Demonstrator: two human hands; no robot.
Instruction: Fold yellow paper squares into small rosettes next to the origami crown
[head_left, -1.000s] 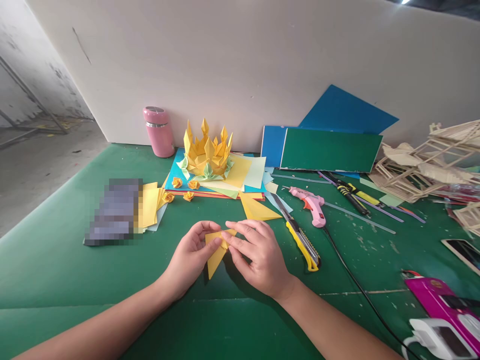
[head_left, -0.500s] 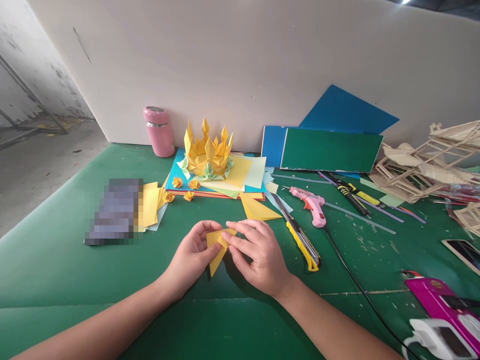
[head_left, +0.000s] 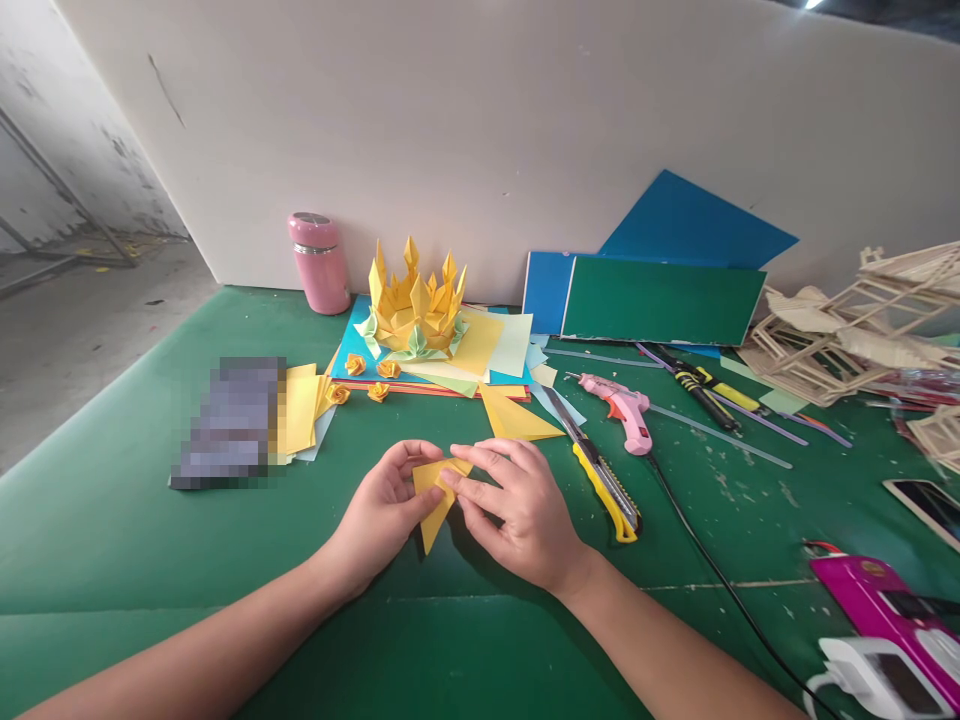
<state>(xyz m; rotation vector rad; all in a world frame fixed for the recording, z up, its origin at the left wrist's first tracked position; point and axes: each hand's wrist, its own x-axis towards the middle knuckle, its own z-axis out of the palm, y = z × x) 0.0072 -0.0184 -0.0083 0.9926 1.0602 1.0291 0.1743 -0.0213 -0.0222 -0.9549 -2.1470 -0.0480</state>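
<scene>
Between my hands is a small folded piece of yellow paper (head_left: 433,518), one point hanging down. My left hand (head_left: 386,510) pinches its left side with the thumb on the front face. At the upper right, my right hand (head_left: 517,505) presses the folded layers with its fingertips. Just beyond lies a flat yellow paper triangle (head_left: 517,415). Further back, a yellow origami crown (head_left: 420,310) with pale green pieces round its base stands on stacked coloured sheets (head_left: 352,345). Several small yellow paper roses (head_left: 355,364) lie at its front left.
Right of my hands lie a yellow utility knife (head_left: 606,492), blade exposed, and a pink glue gun (head_left: 621,405) with its cord (head_left: 701,545). A pink flask (head_left: 320,265) stands at the back left. Wooden stick models (head_left: 840,320) and a magenta device (head_left: 874,600) are at right.
Both hands stay almost in place on the yellow paper. My right fingertips have shifted slightly on the fold, and the paper's lower point has moved a little to the right.
</scene>
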